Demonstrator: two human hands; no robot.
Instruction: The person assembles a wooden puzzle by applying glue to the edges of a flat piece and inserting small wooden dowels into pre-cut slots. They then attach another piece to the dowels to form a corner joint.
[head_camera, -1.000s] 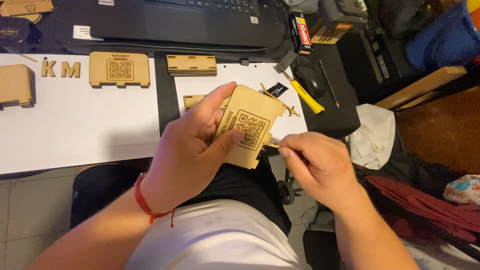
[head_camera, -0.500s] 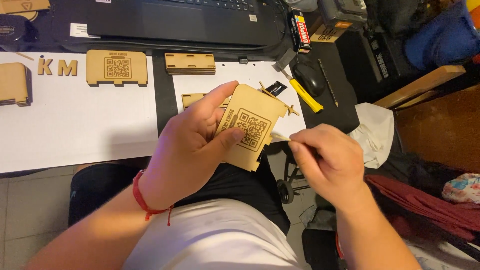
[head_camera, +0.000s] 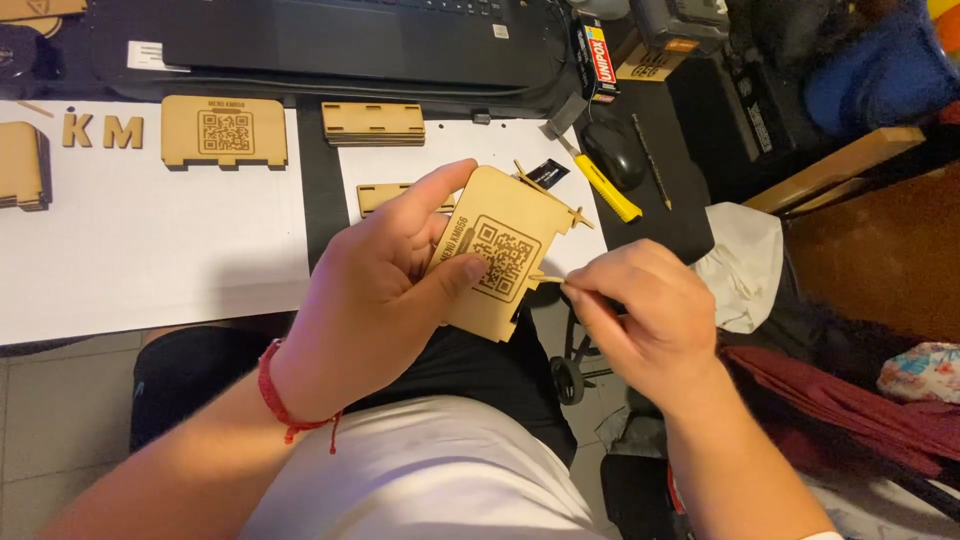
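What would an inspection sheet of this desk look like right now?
Surface: white paper sheet on a dark desk.
Job's things: flat wooden panel with an engraved square code; thin wooden stick at its right edge.
Clutter: second engraved panel, wooden letters, stacked wooden strips, yellow utility knife, computer mouse, glue box.
Hands: left hand grips the panel, thumb on its face; right hand pinches the stick.
Cables: nothing seen.
Surroundings: laptop, white cloth, tiled floor.
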